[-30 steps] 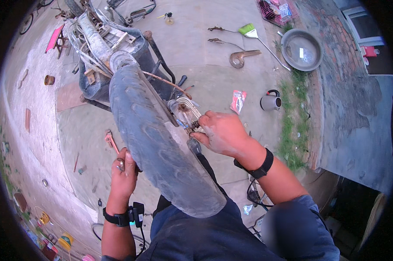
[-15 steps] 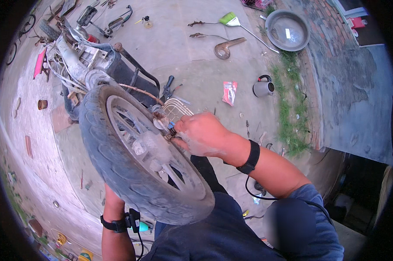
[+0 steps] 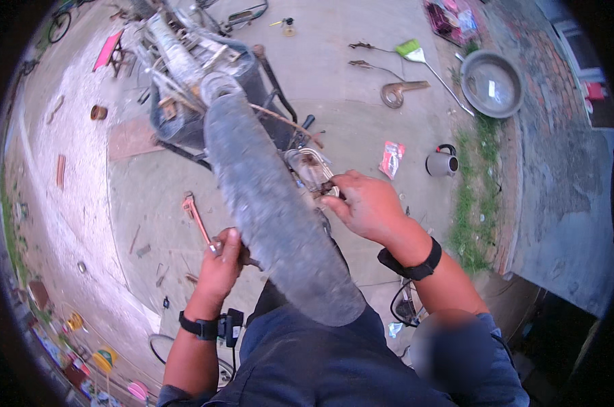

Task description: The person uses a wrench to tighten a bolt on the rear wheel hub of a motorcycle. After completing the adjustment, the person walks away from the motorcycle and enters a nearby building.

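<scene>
"What's the biggest thing on your feed?"

"The metal frame (image 3: 173, 44), far left, with a dark tub (image 3: 181, 130) set around it. Next is the wheel (image 3: 280, 217), at the centre. I have it tread-on and a bit blurred, running from the frame toward the near side, its near end over the wearer's lap."

"And after that?"

"A round grey basin (image 3: 493, 85) at the far right — and a green-and-white broom (image 3: 419, 55) lying on the ground just left of it."

"How are your hands?"

"My left hand (image 3: 218, 271) is curled beside the wheel's left side, but I can't tell whether it grips anything. My right hand (image 3: 373, 205) is on the wheel's right side, narrowed, thumb and fingertips close together."

"Anything smaller?"

"A steel kettle (image 3: 442, 163) on the right, near the grass strip. A reddish wrench (image 3: 196, 216) shows just beyond my left hand, its handle pointing at the thumb. A pink-and-white packet (image 3: 392, 159) lies left of the kettle. Smallest — the dark part (image 3: 333, 192) between my right thumb and fingers; its shape is too fine for me to read."
</scene>
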`<state>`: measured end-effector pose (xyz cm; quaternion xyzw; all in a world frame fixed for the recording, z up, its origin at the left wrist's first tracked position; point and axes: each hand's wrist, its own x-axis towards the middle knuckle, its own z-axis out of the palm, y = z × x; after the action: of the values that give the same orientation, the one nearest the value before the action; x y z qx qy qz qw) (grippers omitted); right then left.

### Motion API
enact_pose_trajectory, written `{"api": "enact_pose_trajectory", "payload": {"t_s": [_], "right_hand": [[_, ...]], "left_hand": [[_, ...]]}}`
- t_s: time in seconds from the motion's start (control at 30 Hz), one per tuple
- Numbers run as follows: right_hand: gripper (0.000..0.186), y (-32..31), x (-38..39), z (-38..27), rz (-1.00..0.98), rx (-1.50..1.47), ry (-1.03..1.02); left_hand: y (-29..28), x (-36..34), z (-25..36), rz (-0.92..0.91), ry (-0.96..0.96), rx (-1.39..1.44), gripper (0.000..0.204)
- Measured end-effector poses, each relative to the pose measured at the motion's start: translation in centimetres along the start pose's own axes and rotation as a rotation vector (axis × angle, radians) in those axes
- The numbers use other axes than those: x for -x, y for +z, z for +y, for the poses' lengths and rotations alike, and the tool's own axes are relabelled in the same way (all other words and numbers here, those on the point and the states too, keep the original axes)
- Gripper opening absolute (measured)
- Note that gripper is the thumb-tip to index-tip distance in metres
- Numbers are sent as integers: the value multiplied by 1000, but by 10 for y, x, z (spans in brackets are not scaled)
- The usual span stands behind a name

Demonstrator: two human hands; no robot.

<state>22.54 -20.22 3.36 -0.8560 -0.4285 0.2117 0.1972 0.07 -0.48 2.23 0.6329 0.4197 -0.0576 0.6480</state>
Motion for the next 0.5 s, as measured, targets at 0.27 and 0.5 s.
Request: {"api": "enact_pose_trajectory", "payload": {"t_s": [0.27, 0.5], "right_hand": [[26, 9, 2, -14, 161, -65, 42], [20, 6, 3, -24, 148, -75, 142]], "left_hand": [[10, 1, 1, -116, -127, 356, 44], [10, -6, -5, -171, -111, 360, 35]]}}
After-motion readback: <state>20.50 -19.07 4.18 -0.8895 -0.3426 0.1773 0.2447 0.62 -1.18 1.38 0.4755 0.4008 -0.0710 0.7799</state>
